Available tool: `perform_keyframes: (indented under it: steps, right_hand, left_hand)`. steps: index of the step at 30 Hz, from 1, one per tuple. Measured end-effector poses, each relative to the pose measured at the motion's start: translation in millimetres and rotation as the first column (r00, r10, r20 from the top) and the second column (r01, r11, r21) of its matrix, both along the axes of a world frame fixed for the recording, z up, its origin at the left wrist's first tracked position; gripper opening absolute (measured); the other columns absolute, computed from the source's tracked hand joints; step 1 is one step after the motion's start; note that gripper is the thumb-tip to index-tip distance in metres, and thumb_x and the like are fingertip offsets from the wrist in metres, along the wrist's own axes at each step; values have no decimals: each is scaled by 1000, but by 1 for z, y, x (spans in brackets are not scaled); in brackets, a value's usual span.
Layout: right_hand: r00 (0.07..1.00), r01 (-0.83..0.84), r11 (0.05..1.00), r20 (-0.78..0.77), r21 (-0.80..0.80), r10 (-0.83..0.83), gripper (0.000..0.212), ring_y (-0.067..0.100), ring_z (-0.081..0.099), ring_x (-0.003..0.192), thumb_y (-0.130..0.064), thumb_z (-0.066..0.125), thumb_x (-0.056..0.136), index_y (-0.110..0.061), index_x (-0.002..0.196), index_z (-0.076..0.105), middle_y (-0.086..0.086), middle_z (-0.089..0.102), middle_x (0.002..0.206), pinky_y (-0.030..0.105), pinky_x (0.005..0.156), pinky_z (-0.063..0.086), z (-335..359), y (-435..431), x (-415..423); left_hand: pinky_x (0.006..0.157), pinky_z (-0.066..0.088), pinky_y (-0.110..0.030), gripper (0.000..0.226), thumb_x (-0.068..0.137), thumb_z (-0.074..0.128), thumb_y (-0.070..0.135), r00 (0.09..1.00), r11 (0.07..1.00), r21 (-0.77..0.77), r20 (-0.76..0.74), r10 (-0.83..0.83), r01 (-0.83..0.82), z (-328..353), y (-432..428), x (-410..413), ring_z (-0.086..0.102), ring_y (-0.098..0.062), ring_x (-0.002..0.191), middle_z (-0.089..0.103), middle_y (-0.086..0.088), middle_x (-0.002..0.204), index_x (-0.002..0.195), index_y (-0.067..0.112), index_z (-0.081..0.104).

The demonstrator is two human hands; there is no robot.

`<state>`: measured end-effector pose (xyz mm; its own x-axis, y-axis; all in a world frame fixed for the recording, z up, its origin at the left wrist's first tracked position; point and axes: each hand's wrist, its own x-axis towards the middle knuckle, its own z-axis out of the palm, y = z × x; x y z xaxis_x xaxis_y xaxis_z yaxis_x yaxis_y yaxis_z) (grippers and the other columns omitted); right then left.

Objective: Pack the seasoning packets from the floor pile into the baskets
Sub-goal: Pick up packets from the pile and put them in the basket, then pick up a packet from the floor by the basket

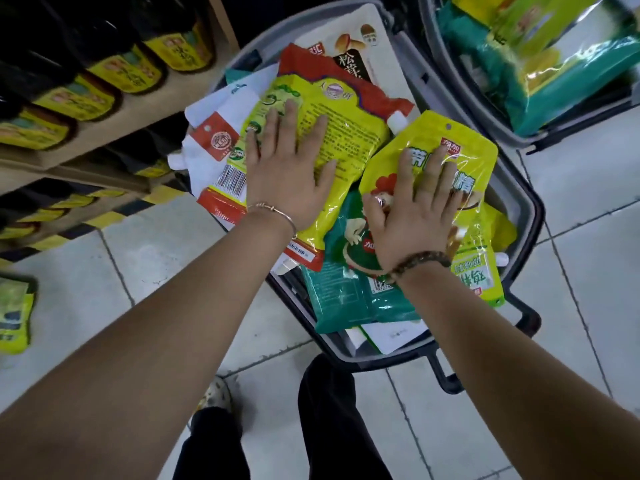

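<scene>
A yellow-green packet (14, 317) lies on the floor tiles, cropped by the left edge. Both hands are flat with straight, spread fingers. The left hand (287, 178) presses a yellow spouted pouch (346, 126) and the right hand (412, 216) a yellow chicken-print packet (471, 161), both heaped in the grey basket (363, 362). A green packet (346, 299) underneath is half hidden. Beyond, a second basket (485, 123) is cut off.

Yellow packet (349, 112) — grey basket (381, 362).

The person wears a gold bangle (274, 209), beaded bracelet (421, 259), black trousers (329, 414)
</scene>
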<state>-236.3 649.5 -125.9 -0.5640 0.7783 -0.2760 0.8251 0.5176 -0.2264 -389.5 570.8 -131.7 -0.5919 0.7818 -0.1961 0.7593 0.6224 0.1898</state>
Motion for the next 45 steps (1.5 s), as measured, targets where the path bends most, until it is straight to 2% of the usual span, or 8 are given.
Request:
perform_keyframes:
  steps: [8,11,15,18,23,28,35,45]
  right_hand:
    - [993,12,997,119,-75,-3,72,30,-7,144,-57,33,91,-25,150,6,10,-10,157,50,115,1,10,8,-6]
    - [997,9,997,73,-79,-4,71,28,9,144,-43,49,89,-21,149,16,10,5,157,50,115,11,39,5,-20]
    - [959,-248,962,-170,-115,227,69,29,25,139,-24,63,85,-16,146,30,11,21,154,47,110,27,73,-53,-51]
    - [886,-425,891,-275,-158,374,64,30,37,133,-14,68,82,-11,140,41,13,36,147,32,105,30,83,-124,-84]
    - [811,-572,776,-324,-266,487,59,24,49,123,-13,70,80,-12,135,48,9,50,137,9,95,22,87,-263,-139]
    - [776,-630,688,-326,-361,539,56,20,47,124,-15,69,81,-15,134,50,6,50,137,9,94,26,82,-393,-189]
    - [734,-669,615,-240,-418,635,54,22,48,121,-14,67,82,-13,133,49,8,49,135,23,92,35,58,-521,-247]
    - [681,-674,534,-148,-510,717,50,19,46,126,-19,64,85,-18,133,49,3,49,137,29,96,39,-38,-581,-342]
  left_hand:
    - [115,3,-50,61,95,27,50,996,998,-41,78,50,-47,12,-4,-1,1,-29,145,-1,-10,158,149,25,13]
    - [114,9,-48,64,91,39,50,956,974,19,199,217,-225,27,-36,-9,14,-27,143,8,-8,158,148,25,20]
    - [111,20,-46,62,86,53,43,834,874,45,327,444,-483,48,-127,-32,35,-28,132,34,-7,147,142,27,33]
    - [107,31,-41,60,84,57,40,674,753,30,470,570,-658,58,-216,-46,44,-27,125,40,-4,141,140,28,38]
    - [100,40,-35,53,84,64,31,399,456,52,580,711,-889,69,-372,-59,51,-24,116,46,-4,133,134,23,47]
    - [94,44,-36,51,80,69,27,201,243,9,589,783,-970,75,-519,-54,55,-26,108,50,-7,126,128,20,52]
    - [95,43,-39,55,81,67,31,75,142,-86,530,844,-986,63,-653,-59,54,-25,112,49,-5,127,132,23,47]
    - [96,44,-42,55,83,65,33,-77,6,-163,498,864,-987,-34,-697,-122,52,-28,116,44,-7,134,133,23,46]
